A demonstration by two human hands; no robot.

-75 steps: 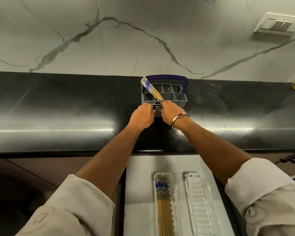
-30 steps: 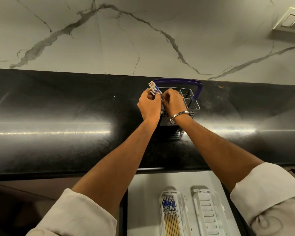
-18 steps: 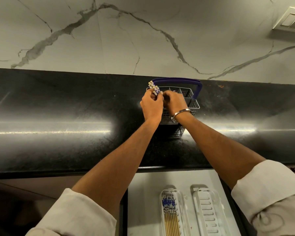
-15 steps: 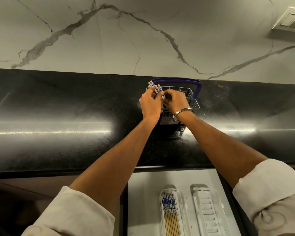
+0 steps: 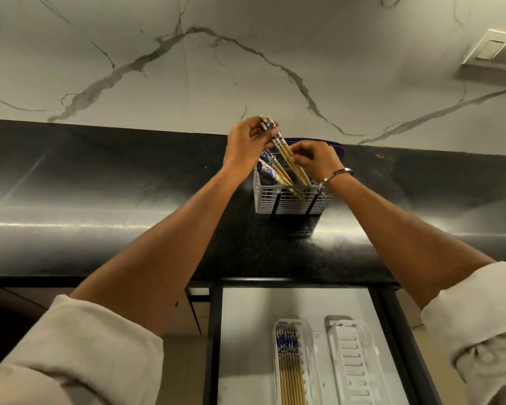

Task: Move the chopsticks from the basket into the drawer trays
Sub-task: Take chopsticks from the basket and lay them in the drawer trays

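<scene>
A grey mesh basket (image 5: 287, 200) with a blue handle stands on the black counter. My left hand (image 5: 246, 143) grips the blue-patterned tops of a few wooden chopsticks (image 5: 289, 159), lifted partway out with their tips still inside the basket. My right hand (image 5: 314, 159) pinches the shafts of the same bundle just above the rim. More chopsticks (image 5: 270, 171) lean in the basket's left side. Below, in the open drawer (image 5: 246, 331), the left tray (image 5: 289, 366) holds several chopsticks. The right tray (image 5: 355, 369) holds none.
The black counter (image 5: 100, 200) stretches left and right of the basket, backed by a white marble wall. A switch plate (image 5: 497, 51) sits on the wall at upper right. The drawer's dark frame edges (image 5: 214, 331) flank the trays.
Both hands have risen from the basket rim, drawing a few chopsticks upward and tilting them left. The view has shifted so the basket's front face shows.
</scene>
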